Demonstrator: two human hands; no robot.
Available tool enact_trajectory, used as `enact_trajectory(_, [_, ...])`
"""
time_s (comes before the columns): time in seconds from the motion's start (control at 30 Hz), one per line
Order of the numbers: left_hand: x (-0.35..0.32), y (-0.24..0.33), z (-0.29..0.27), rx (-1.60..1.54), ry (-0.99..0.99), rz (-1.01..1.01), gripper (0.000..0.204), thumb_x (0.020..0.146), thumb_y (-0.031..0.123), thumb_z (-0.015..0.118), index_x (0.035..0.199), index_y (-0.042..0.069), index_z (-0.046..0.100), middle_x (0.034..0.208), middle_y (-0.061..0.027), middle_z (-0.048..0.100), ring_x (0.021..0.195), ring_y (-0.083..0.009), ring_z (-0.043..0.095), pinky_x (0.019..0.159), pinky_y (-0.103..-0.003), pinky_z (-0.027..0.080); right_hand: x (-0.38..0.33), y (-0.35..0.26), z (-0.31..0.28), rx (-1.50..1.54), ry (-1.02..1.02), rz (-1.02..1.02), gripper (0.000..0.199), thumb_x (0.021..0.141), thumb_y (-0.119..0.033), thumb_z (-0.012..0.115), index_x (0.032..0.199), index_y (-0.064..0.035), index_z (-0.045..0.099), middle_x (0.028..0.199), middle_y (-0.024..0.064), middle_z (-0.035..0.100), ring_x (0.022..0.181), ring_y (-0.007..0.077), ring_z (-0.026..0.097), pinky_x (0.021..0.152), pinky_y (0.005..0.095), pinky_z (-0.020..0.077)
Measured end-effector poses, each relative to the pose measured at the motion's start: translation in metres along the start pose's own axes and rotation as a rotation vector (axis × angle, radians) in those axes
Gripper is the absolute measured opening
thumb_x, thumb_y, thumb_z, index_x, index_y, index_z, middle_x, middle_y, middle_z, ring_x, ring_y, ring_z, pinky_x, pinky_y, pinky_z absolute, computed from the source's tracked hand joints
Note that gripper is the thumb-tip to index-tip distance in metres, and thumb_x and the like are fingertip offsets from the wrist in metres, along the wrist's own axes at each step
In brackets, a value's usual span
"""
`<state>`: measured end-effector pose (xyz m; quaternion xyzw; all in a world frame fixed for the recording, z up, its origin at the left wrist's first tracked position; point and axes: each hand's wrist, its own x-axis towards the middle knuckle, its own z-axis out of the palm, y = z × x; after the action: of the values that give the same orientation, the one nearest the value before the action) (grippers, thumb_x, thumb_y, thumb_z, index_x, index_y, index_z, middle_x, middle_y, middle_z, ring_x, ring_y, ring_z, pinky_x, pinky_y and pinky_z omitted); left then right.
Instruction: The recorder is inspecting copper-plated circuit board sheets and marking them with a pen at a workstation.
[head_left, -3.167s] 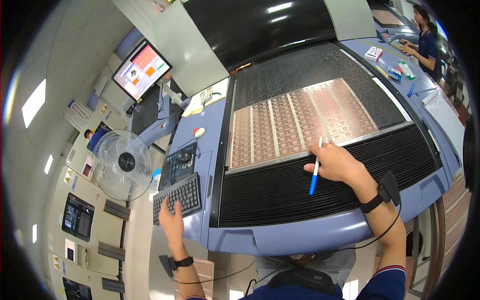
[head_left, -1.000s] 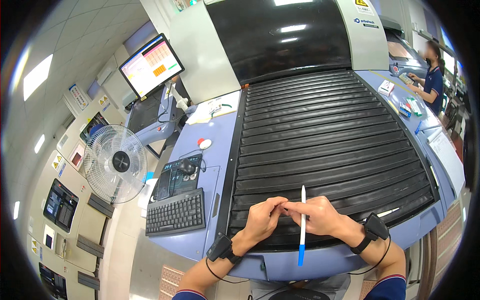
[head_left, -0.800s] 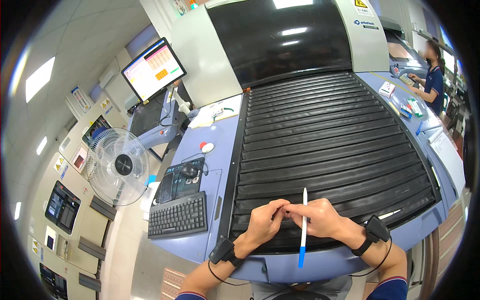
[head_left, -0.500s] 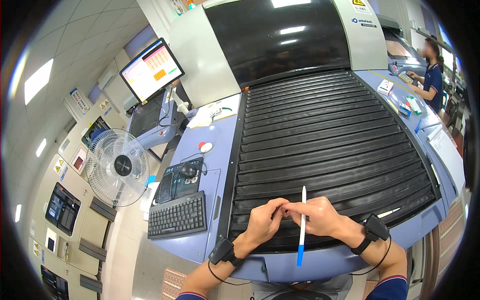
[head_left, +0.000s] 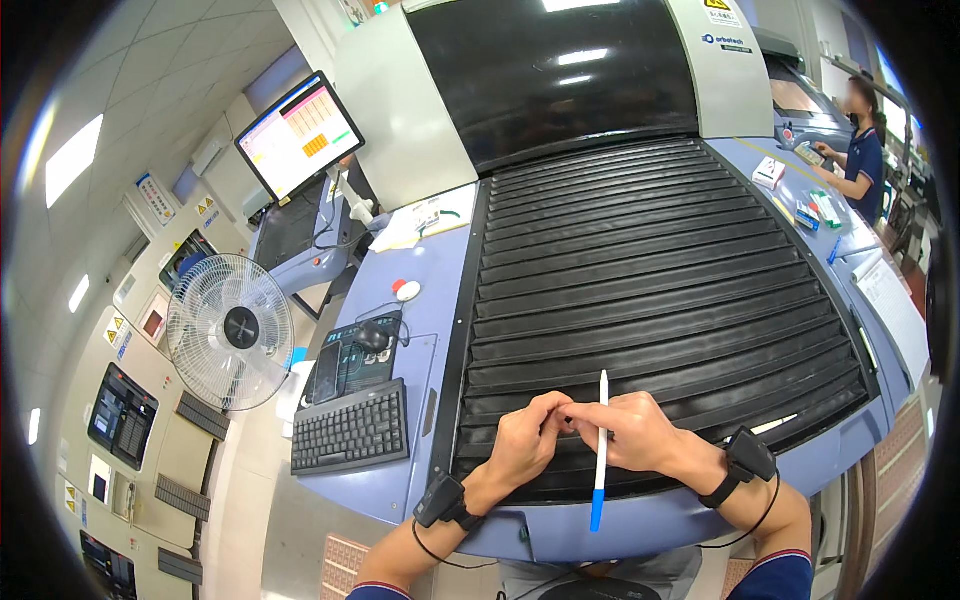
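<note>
My right hand (head_left: 645, 435) is closed with a slim white pen with a blue end (head_left: 601, 462) held across its fingers. The pen's white tip points away from me and its blue end hangs towards me. My left hand (head_left: 525, 440) is closed in a pinch, its fingertips meeting those of the right. Whatever may be between the fingertips is hidden. Both hands are over the near part of a black pleated machine cover (head_left: 650, 290). Each wrist wears a black strapped device with a cable.
A keyboard (head_left: 350, 428), a mouse (head_left: 373, 337) and a phone (head_left: 328, 372) lie to the left. Beyond them are a monitor (head_left: 300, 135) and a standing fan (head_left: 230, 332). Small boxes (head_left: 768, 172) and an open notebook (head_left: 890, 300) lie at right. A co-worker (head_left: 862, 150) stands far right.
The view has shifted slightly, so the surroundings sit a little further left. Both hands and the pen keep nearly the same pose.
</note>
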<state>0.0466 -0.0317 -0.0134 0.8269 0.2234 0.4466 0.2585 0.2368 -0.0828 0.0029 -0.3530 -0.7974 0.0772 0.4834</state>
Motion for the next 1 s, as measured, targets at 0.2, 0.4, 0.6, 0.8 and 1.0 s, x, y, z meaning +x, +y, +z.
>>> enact_trajectory(0.2, [-0.0001, 0.0016, -0.0012, 0.015, -0.063, -0.007, 0.022, 0.095, -0.008, 0.058, 0.115, -0.003, 0.053, 0.090, -0.0141, 0.071, 0.081, -0.0214, 0.074, 0.073, -0.032, 0.061, -0.0015, 0.0046, -0.0006, -0.005, -0.012, -0.001, 0.029, 0.078, 0.002, 0.070, 0.107, -0.0023, 0.069, 0.064, 0.0082, 0.067, 0.050, 0.0251, 0.063, 0.046, 0.0334, 0.0481])
enact_trajectory(0.4, [0.0003, 0.0019, -0.0014, 0.035, -0.066, 0.000, 0.020, 0.094, -0.008, 0.058, 0.114, -0.003, 0.053, 0.090, -0.0143, 0.071, 0.080, -0.0216, 0.074, 0.072, -0.031, 0.061, -0.0014, 0.0042, 0.0013, -0.003, 0.010, -0.001, 0.028, 0.076, 0.000, 0.072, 0.104, -0.0032, 0.069, 0.062, 0.0076, 0.065, 0.050, 0.0258, 0.063, 0.046, 0.0345, 0.0485])
enact_trajectory(0.6, [-0.0002, 0.0016, 0.0011, 0.027, -0.004, 0.001, 0.015, 0.094, -0.007, 0.058, 0.109, -0.003, 0.057, 0.083, -0.0124, 0.071, 0.076, -0.0202, 0.074, 0.066, -0.031, 0.061, -0.0011, 0.0024, 0.0012, -0.005, 0.005, -0.005, 0.028, 0.076, -0.001, 0.073, 0.104, -0.0032, 0.068, 0.060, 0.0070, 0.064, 0.050, 0.0256, 0.063, 0.046, 0.0347, 0.0484])
enact_trajectory(0.8, [0.0008, 0.0029, 0.0009, 0.021, -0.014, -0.014, 0.017, 0.094, -0.006, 0.059, 0.111, -0.003, 0.057, 0.083, -0.0120, 0.071, 0.075, -0.0198, 0.074, 0.067, -0.029, 0.060, -0.0030, 0.0052, 0.0005, -0.010, -0.019, -0.001, 0.030, 0.079, 0.001, 0.071, 0.109, -0.0022, 0.068, 0.069, 0.0080, 0.069, 0.055, 0.0253, 0.067, 0.049, 0.0341, 0.0516])
enact_trajectory(1.0, [0.0014, 0.0035, -0.0006, 0.023, -0.029, -0.006, 0.016, 0.094, -0.005, 0.059, 0.110, -0.002, 0.058, 0.083, -0.0117, 0.071, 0.074, -0.0196, 0.074, 0.067, -0.030, 0.060, -0.0046, 0.0090, 0.0035, 0.005, -0.029, -0.005, 0.029, 0.079, 0.001, 0.070, 0.108, -0.0028, 0.068, 0.079, 0.0089, 0.074, 0.061, 0.0256, 0.070, 0.053, 0.0334, 0.0556])
